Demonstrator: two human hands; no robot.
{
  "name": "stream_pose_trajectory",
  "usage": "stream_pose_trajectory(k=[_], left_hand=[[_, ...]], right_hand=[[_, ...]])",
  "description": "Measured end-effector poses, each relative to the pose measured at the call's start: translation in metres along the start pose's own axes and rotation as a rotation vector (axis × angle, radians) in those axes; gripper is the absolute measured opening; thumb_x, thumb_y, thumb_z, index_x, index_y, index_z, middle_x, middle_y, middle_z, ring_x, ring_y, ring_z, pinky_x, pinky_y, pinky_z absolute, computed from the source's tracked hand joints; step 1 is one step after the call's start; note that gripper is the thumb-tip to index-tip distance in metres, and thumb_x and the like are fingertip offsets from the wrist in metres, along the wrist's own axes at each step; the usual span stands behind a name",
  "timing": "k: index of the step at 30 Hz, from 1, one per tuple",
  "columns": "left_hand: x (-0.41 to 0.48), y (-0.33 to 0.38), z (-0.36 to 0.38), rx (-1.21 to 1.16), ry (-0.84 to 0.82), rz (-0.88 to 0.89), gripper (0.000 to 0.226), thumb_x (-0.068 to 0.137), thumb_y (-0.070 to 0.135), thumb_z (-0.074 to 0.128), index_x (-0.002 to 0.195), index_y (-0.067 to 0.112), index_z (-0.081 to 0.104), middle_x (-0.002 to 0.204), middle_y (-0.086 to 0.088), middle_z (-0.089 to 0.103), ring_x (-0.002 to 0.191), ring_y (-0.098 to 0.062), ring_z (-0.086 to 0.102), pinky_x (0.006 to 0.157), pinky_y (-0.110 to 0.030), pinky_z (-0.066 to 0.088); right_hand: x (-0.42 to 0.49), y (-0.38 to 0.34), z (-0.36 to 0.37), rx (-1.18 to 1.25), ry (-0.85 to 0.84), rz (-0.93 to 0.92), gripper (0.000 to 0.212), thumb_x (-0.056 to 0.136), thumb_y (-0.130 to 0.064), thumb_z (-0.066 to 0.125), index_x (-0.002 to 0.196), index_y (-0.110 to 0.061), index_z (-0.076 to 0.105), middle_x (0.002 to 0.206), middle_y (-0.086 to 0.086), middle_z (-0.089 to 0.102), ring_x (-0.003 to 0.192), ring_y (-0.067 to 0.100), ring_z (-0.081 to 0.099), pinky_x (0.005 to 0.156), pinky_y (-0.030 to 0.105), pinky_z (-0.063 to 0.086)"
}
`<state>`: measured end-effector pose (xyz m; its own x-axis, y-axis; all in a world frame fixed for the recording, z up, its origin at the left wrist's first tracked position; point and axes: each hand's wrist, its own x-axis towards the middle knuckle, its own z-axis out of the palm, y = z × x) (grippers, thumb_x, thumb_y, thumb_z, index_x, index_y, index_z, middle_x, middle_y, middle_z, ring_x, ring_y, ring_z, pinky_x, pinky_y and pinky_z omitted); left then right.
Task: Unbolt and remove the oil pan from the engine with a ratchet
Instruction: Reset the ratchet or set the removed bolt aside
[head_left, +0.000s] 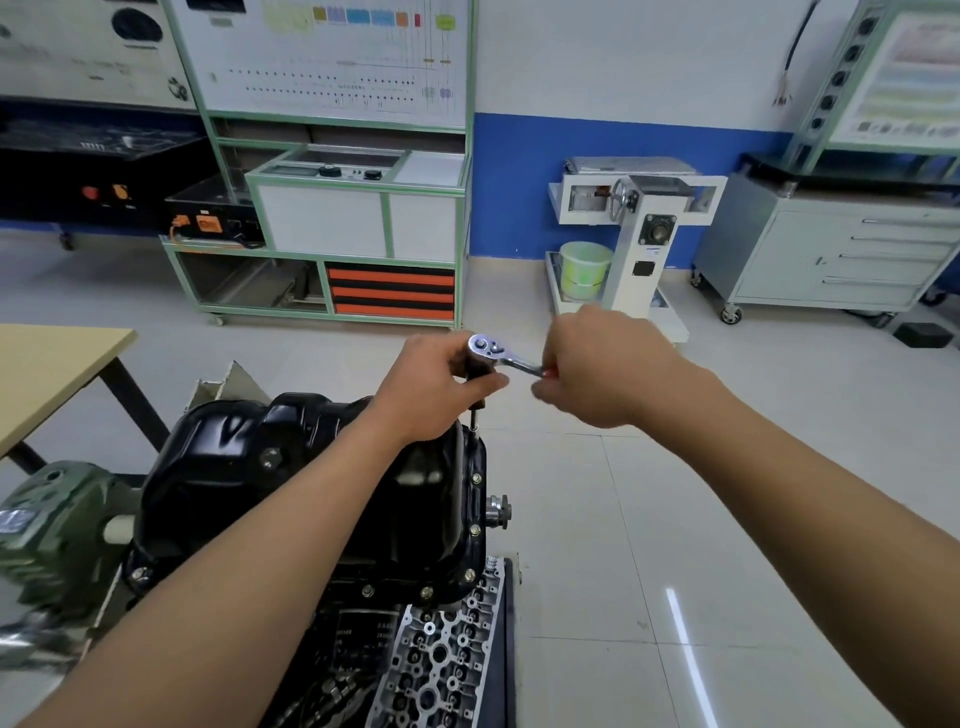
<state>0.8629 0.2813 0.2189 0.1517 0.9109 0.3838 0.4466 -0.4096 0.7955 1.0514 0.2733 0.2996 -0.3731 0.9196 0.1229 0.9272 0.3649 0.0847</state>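
The glossy black oil pan (249, 467) sits on top of the upturned engine (363, 639), with several bolts along its rim. A chrome ratchet (491, 349) stands over the pan's far right corner on a thin extension (474, 415) that reaches down to a rim bolt. My left hand (436, 389) grips the extension just under the ratchet head. My right hand (602, 369) holds the red-tipped handle, which is mostly hidden in my fingers.
A wooden table (52, 374) stands at the left and a green engine stand part (47, 535) lies beside the pan. A cylinder head (441, 654) lies below right. Green-framed training benches (337, 218), a white machine (639, 234) and a grey cabinet (841, 249) line the far wall.
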Motion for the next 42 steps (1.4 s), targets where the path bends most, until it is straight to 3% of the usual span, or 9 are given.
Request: stream_pose_trajectory(k=[3,8,11,22,25,28,32,37,42], left_hand=[[-0.001,-0.001,0.0,0.009,-0.005,0.004,0.008,0.083,-0.001,0.076,0.088,0.002,0.071,0.084,-0.015,0.073,0.078,-0.033,0.071,0.075,-0.045,0.058],[0.001,-0.002,-0.002,-0.002,-0.004,-0.008,0.009,0.082,-0.002,0.076,0.083,0.002,0.067,0.077,-0.013,0.071,0.07,-0.03,0.069,0.069,-0.048,0.057],[0.001,-0.001,-0.001,0.015,-0.041,-0.027,0.015,0.08,0.011,0.085,0.082,0.012,0.07,0.076,-0.005,0.072,0.069,-0.026,0.069,0.069,-0.036,0.058],[0.001,0.006,-0.009,-0.049,-0.13,-0.089,0.014,0.087,0.002,0.076,0.096,0.011,0.071,0.088,0.001,0.073,0.08,-0.012,0.073,0.068,-0.018,0.05],[0.001,0.005,-0.006,-0.041,-0.078,-0.089,0.018,0.086,0.004,0.079,0.101,0.003,0.071,0.088,-0.001,0.074,0.079,-0.007,0.072,0.066,-0.01,0.047],[0.0,0.004,-0.003,-0.019,-0.025,-0.079,0.02,0.083,0.007,0.083,0.097,0.005,0.068,0.088,-0.005,0.076,0.078,-0.009,0.073,0.063,-0.01,0.047],[0.002,0.001,-0.002,0.017,-0.026,-0.056,0.024,0.076,0.0,0.083,0.083,0.011,0.063,0.075,0.008,0.072,0.067,-0.003,0.065,0.062,-0.015,0.048],[0.003,-0.002,-0.003,0.038,0.015,-0.047,0.041,0.071,-0.009,0.075,0.071,0.024,0.05,0.063,0.02,0.06,0.061,-0.004,0.052,0.059,-0.025,0.044],[0.001,0.001,-0.002,0.027,-0.03,-0.048,0.019,0.079,0.01,0.086,0.09,0.013,0.071,0.082,-0.002,0.073,0.075,-0.018,0.069,0.073,-0.034,0.058]], right_hand=[[-0.017,-0.026,-0.001,0.312,-0.176,-0.068,0.051,0.079,-0.058,0.067,0.053,-0.015,0.056,0.054,-0.001,0.056,0.05,0.013,0.051,0.049,0.029,0.042],[-0.01,-0.023,-0.003,0.482,-0.197,-0.066,0.036,0.079,-0.041,0.076,0.054,-0.018,0.064,0.047,-0.008,0.055,0.044,0.009,0.049,0.044,0.019,0.042],[0.007,-0.006,-0.006,0.224,-0.065,-0.036,0.007,0.084,-0.023,0.072,0.087,-0.023,0.078,0.078,0.001,0.07,0.071,0.02,0.065,0.068,0.036,0.059],[0.039,-0.012,0.019,0.276,0.003,-0.254,0.073,0.086,0.011,0.049,0.151,-0.022,0.039,0.165,-0.008,0.017,0.144,0.019,0.033,0.104,0.033,0.038],[0.036,-0.011,0.017,0.12,0.036,-0.2,0.042,0.096,-0.006,0.05,0.135,-0.019,0.053,0.149,0.002,0.044,0.13,0.028,0.046,0.092,0.04,0.047],[0.024,-0.011,0.003,-0.048,0.063,-0.045,0.013,0.095,-0.026,0.055,0.101,-0.019,0.065,0.087,0.003,0.054,0.075,0.025,0.054,0.062,0.033,0.039],[0.006,-0.022,-0.011,0.15,-0.154,-0.055,0.043,0.085,-0.055,0.063,0.063,-0.018,0.056,0.059,-0.002,0.059,0.057,0.015,0.055,0.051,0.03,0.04],[0.004,-0.032,-0.015,0.372,-0.241,-0.085,0.039,0.082,-0.045,0.073,0.063,-0.012,0.069,0.041,-0.007,0.054,0.043,0.006,0.05,0.046,0.02,0.039],[0.015,-0.023,-0.018,-0.05,-0.026,-0.106,0.012,0.089,-0.023,0.068,0.097,-0.017,0.074,0.067,0.001,0.051,0.072,0.027,0.056,0.059,0.034,0.046]])
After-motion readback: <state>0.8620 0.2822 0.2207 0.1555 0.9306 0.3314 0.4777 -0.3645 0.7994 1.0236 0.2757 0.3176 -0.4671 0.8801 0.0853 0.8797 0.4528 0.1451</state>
